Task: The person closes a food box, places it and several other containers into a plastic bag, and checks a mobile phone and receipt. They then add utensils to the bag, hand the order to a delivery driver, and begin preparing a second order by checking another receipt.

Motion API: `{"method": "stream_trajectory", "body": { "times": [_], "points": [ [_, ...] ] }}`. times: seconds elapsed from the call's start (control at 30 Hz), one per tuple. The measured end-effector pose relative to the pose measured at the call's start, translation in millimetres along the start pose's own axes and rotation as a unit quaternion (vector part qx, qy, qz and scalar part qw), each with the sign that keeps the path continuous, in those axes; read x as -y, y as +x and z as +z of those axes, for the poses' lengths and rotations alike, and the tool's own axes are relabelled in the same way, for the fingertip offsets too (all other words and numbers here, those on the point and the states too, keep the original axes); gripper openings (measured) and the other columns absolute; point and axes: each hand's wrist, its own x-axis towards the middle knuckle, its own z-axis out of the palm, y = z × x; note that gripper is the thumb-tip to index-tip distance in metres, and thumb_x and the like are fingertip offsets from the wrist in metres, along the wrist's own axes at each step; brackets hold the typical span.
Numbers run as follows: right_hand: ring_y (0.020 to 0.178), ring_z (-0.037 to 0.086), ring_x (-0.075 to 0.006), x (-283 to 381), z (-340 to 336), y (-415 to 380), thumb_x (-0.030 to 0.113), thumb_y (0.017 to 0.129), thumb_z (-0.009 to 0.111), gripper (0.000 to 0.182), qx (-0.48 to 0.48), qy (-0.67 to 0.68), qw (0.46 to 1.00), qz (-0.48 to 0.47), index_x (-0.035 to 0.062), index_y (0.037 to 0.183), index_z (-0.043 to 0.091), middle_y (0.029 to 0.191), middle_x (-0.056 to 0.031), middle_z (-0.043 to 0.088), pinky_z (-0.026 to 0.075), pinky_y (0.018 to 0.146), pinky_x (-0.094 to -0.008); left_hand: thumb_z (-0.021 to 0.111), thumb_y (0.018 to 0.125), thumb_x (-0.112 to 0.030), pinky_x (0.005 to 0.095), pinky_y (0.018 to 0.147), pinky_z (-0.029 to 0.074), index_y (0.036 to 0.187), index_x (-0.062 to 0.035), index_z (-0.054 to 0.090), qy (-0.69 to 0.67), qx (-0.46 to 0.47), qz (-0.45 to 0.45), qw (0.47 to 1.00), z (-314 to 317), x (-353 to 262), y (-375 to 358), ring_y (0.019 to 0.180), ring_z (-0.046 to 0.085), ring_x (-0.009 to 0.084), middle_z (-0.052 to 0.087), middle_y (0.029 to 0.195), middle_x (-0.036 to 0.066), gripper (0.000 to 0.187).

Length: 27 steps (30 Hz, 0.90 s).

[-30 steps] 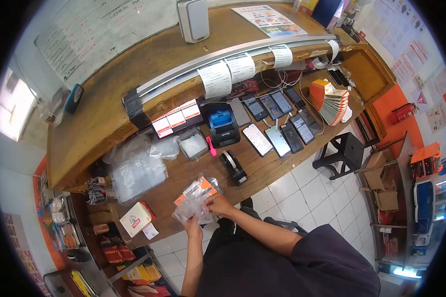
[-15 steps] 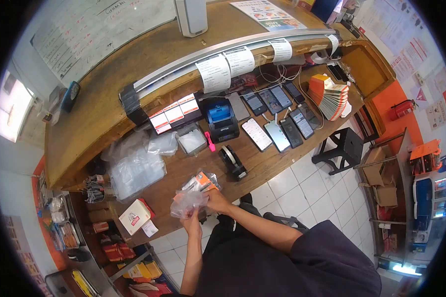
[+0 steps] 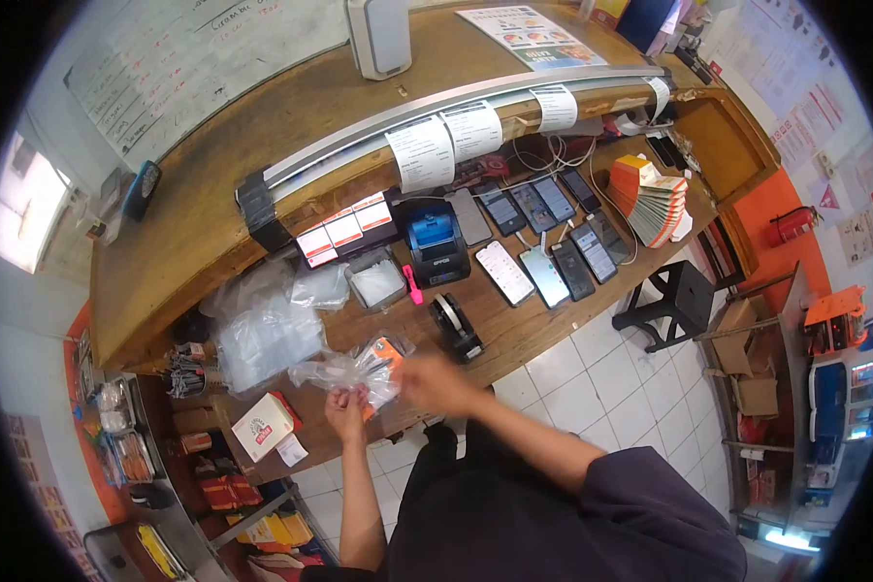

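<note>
My left hand (image 3: 346,409) pinches a clear plastic bag (image 3: 322,376) near the front edge of the desk. An orange and white packet (image 3: 383,363) lies in or under the clear plastic, just beyond my fingers. My right hand (image 3: 435,382) is smeared by motion at the right side of the packet, and its fingers do not show clearly. A black tape dispenser (image 3: 456,328) stands a little beyond my right hand. To the left of my left hand is a white and red box (image 3: 263,427).
Stacked clear plastic bags (image 3: 270,339) lie on the left of the desk. Farther back stand a black label printer (image 3: 436,247) and a pink marker (image 3: 412,284). Several phones (image 3: 504,274) lie to the right, before a fanned booklet stack (image 3: 655,206). A black stool (image 3: 666,303) stands on the floor.
My left hand has shifted left with the plastic bag, which is now stretched out more. My right hand has moved slightly right, and more of the orange packet shows.
</note>
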Motion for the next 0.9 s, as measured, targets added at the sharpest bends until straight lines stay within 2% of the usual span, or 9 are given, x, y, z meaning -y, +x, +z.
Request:
{"method": "stream_trajectory", "body": {
  "times": [0.1, 0.13, 0.23, 0.33, 0.47, 0.57, 0.67, 0.8, 0.9],
  "points": [
    [0.095, 0.062, -0.0214, -2.7, -114.0, 58.7, 0.014, 0.090, 0.068, 0.022, -0.320, 0.189, 0.927, -0.044, 0.0014, 0.108, 0.064, 0.103, -0.0114, 0.067, 0.050, 0.084, -0.0355, 0.061, 0.095, -0.002, 0.0264, 0.058, 0.054, 0.098, -0.0029, 0.058, 0.233, 0.062, 0.024, 0.970, -38.8, 0.1, -2.6, 0.070, 0.067, 0.0152, 0.067, 0.082, 0.008, 0.005],
    [0.097, 0.062, -0.0198, -20.0, -165.0, 81.4, 0.016, 0.090, 0.071, 0.036, -0.418, 0.033, 0.902, -0.100, -0.0002, 0.119, 0.057, 0.107, -0.0102, 0.065, 0.049, 0.087, -0.0349, 0.061, 0.095, -0.003, 0.0269, 0.060, 0.055, 0.100, -0.0022, 0.058, 0.233, 0.081, -0.019, 0.969, -40.0, -7.3, -11.6, 0.072, 0.068, 0.0155, 0.067, 0.085, 0.009, 0.005],
    [0.091, 0.062, -0.0140, 12.4, -242.3, 123.6, 0.007, 0.087, 0.073, 0.041, -0.519, 0.070, 0.838, -0.156, -0.0024, 0.123, 0.055, 0.099, -0.0059, 0.066, 0.050, 0.082, -0.0278, 0.061, 0.096, -0.006, 0.0275, 0.065, 0.056, 0.104, -0.0005, 0.058, 0.212, 0.130, -0.112, 0.962, -23.8, -25.4, -53.2, 0.076, 0.068, 0.0160, 0.068, 0.090, 0.011, 0.010],
    [0.079, 0.060, -0.0100, 19.1, -264.0, 123.3, 0.006, 0.085, 0.073, 0.037, -0.325, 0.198, 0.921, -0.087, -0.0031, 0.118, 0.059, 0.086, -0.0018, 0.065, 0.048, 0.071, -0.0259, 0.066, 0.095, -0.010, 0.0271, 0.071, 0.057, 0.110, 0.0003, 0.059, 0.181, 0.170, -0.126, 0.960, -2.7, -17.3, -83.4, 0.080, 0.069, 0.0161, 0.069, 0.093, 0.011, 0.019],
    [0.072, 0.052, -0.0081, -25.7, -263.1, 69.9, 0.006, 0.083, 0.073, 0.015, -0.247, -0.057, 0.966, -0.047, 0.0032, 0.095, 0.065, 0.074, 0.0027, 0.054, 0.045, 0.065, -0.0263, 0.072, 0.093, -0.015, 0.0286, 0.085, 0.055, 0.122, 0.0004, 0.058, 0.196, 0.240, -0.021, 0.951, 80.8, -44.9, -90.3, 0.097, 0.067, 0.0173, 0.069, 0.106, 0.012, 0.036],
    [0.075, 0.052, -0.0096, -51.5, -195.9, -4.7, 0.015, 0.086, 0.073, 0.020, -0.097, 0.033, 0.990, 0.095, 0.0061, 0.081, 0.056, 0.078, -0.0005, 0.056, 0.046, 0.063, -0.0305, 0.074, 0.092, -0.020, 0.0325, 0.093, 0.051, 0.128, -0.0005, 0.057, 0.187, 0.275, 0.046, 0.942, 156.9, -56.5, -91.4, 0.110, 0.063, 0.0190, 0.067, 0.118, 0.011, 0.045],
    [0.084, 0.057, -0.0090, -136.4, -118.0, -66.0, 0.009, 0.088, 0.073, 0.017, 0.101, 0.206, 0.963, 0.143, 0.0077, 0.093, 0.057, 0.090, 0.0023, 0.062, 0.048, 0.075, -0.0283, 0.073, 0.092, -0.025, 0.0343, 0.090, 0.052, 0.124, -0.0008, 0.061, 0.225, 0.316, -0.021, 0.922, 193.0, -35.4, -83.5, 0.105, 0.065, 0.0200, 0.070, 0.112, 0.012, 0.042],
    [0.095, 0.062, -0.0092, -155.1, -108.0, -85.6, 0.001, 0.087, 0.073, 0.034, -0.063, 0.379, 0.915, 0.119, 0.0035, 0.117, 0.059, 0.099, 0.0006, 0.065, 0.050, 0.083, -0.0245, 0.080, 0.083, -0.021, 0.0345, 0.088, 0.051, 0.119, -0.0053, 0.066, 0.297, 0.464, -0.047, 0.833, 188.6, -10.6, -86.2, 0.100, 0.064, 0.0184, 0.071, 0.106, 0.008, 0.042],
    [0.085, 0.063, -0.0083, -164.0, -122.0, -93.7, 0.001, 0.086, 0.074, 0.029, 0.069, 0.286, 0.931, 0.215, 0.0019, 0.112, 0.062, 0.090, -0.0002, 0.066, 0.050, 0.075, -0.0230, 0.082, 0.082, -0.015, 0.0276, 0.074, 0.053, 0.115, -0.0053, 0.065, 0.293, 0.475, -0.101, 0.824, 173.2, 13.0, -85.3, 0.086, 0.062, 0.0086, 0.070, 0.100, 0.002, 0.039]
  ]
}}
